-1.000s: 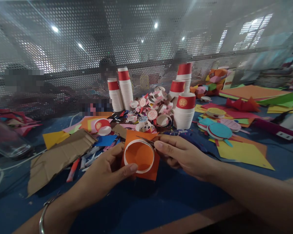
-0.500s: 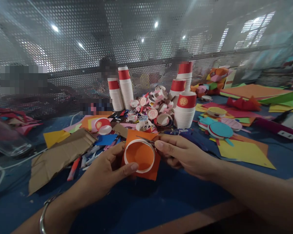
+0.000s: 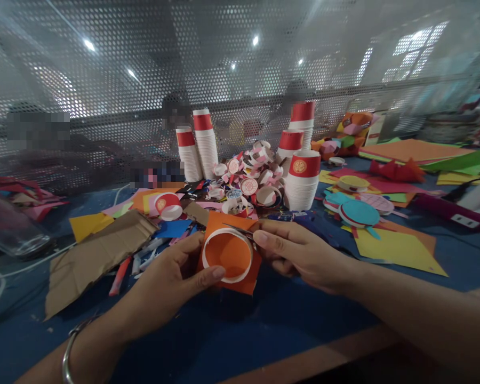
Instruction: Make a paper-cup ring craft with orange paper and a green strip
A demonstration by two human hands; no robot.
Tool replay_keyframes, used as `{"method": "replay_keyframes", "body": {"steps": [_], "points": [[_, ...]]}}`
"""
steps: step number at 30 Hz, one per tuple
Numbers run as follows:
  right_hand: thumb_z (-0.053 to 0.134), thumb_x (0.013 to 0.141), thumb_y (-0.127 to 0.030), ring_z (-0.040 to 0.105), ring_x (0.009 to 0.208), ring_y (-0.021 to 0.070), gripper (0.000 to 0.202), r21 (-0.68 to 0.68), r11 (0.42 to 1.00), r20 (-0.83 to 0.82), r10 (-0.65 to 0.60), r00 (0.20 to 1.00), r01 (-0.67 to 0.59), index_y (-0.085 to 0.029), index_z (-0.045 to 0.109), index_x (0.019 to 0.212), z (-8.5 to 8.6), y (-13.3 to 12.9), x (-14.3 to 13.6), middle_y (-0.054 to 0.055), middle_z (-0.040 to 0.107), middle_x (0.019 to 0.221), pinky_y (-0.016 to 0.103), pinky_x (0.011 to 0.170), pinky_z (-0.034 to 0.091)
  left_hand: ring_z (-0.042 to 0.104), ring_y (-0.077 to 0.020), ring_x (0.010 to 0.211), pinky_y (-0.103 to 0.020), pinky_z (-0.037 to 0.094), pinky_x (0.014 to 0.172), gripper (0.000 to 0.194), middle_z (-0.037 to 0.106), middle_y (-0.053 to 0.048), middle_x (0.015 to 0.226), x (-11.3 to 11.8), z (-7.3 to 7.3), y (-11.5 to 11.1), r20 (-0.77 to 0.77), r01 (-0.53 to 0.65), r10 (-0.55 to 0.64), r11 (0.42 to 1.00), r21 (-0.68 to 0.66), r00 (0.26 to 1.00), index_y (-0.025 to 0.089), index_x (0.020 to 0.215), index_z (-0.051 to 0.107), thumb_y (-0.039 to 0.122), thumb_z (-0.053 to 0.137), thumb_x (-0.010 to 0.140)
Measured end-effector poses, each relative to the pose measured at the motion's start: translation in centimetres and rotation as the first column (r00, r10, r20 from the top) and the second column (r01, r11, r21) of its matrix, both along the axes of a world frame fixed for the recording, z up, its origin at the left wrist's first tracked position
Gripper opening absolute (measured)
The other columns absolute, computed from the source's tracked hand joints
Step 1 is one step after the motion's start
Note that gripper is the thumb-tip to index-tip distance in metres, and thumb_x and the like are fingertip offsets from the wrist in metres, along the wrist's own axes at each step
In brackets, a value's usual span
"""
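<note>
My left hand (image 3: 164, 290) grips a square of orange paper (image 3: 214, 221) with a white paper ring (image 3: 207, 266) lying on it. Its thumb presses on the ring's lower edge while the fingers go behind the sheet. In my right hand (image 3: 300, 253) is a pair of scissors (image 3: 240, 230), closed in by thumb and fingers. Their thin blades lie across the paper beside the ring's upper right rim; the handles are mostly hidden by the hand. Both hands are close together above the blue table.
Behind the hands lies a heap of cut paper rings (image 3: 260, 173) between stacks of paper cups (image 3: 302, 181). Torn cardboard (image 3: 100, 261) and a glass jar (image 3: 12, 229) are on the left. Coloured discs (image 3: 359, 213) and yellow paper (image 3: 400, 248) lie right. Perforated mesh (image 3: 240, 69) stands behind.
Almost nothing differs. The orange paper and ring have shifted very slightly left with the whole view; both hands keep their hold, and the scissors stay at the ring's upper right rim.
</note>
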State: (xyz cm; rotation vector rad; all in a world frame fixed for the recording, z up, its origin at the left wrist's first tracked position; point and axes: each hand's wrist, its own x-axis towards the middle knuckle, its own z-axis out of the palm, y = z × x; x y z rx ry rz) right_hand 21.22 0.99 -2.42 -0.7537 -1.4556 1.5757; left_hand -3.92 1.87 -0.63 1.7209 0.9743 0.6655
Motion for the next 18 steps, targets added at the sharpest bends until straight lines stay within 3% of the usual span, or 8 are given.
{"method": "replay_keyframes", "body": {"steps": [4,9,14,18], "points": [[0.067,0.096,-0.059,0.022,0.049,0.0042,0.041,0.000,1.000,0.011,0.008,1.000,-0.008,-0.018,0.060,0.096,0.08,-0.05,-0.03,-0.008,0.040,0.071,0.024,0.043,0.013,0.070,-0.0238,0.108,-0.033,0.061,0.088,0.040,0.072,-0.006,0.120,0.15,0.08,-0.10,0.000,-0.007,0.007,1.000,0.003,1.000,0.025,0.123,0.069,0.047,0.077,0.091],[0.070,0.093,-0.062,0.022,0.050,0.0046,0.044,-0.006,1.000,0.025,-0.001,1.000,0.001,-0.018,0.061,0.096,0.19,-0.12,0.03,-0.008,0.039,0.071,0.024,0.044,0.013,0.072,-0.0252,0.105,-0.033,0.063,0.085,0.043,0.074,-0.008,0.122,0.12,0.12,-0.05,-0.027,-0.021,0.022,1.000,0.023,0.999,0.024,0.124,0.069,0.049,0.076,0.090],[0.067,0.097,-0.058,0.021,0.050,0.0053,0.040,0.005,1.000,0.017,0.004,1.000,-0.005,-0.019,0.062,0.097,0.15,-0.08,0.03,-0.008,0.039,0.071,0.024,0.044,0.013,0.072,-0.0221,0.111,-0.031,0.060,0.096,0.035,0.076,-0.006,0.126,-0.29,0.31,0.24,-0.013,-0.010,0.012,0.996,0.085,1.000,0.026,0.123,0.070,0.045,0.074,0.093],[0.069,0.095,-0.060,0.023,0.050,0.0056,0.042,-0.008,1.000,0.012,-0.009,1.000,0.009,-0.019,0.061,0.094,0.15,0.03,0.03,-0.008,0.037,0.069,0.024,0.045,0.013,0.076,-0.0222,0.097,-0.031,0.062,0.085,0.029,0.080,-0.008,0.112,-0.19,0.96,0.11,-0.015,-0.045,0.047,0.989,0.141,0.999,0.023,0.113,0.072,0.044,0.073,0.094]]}}
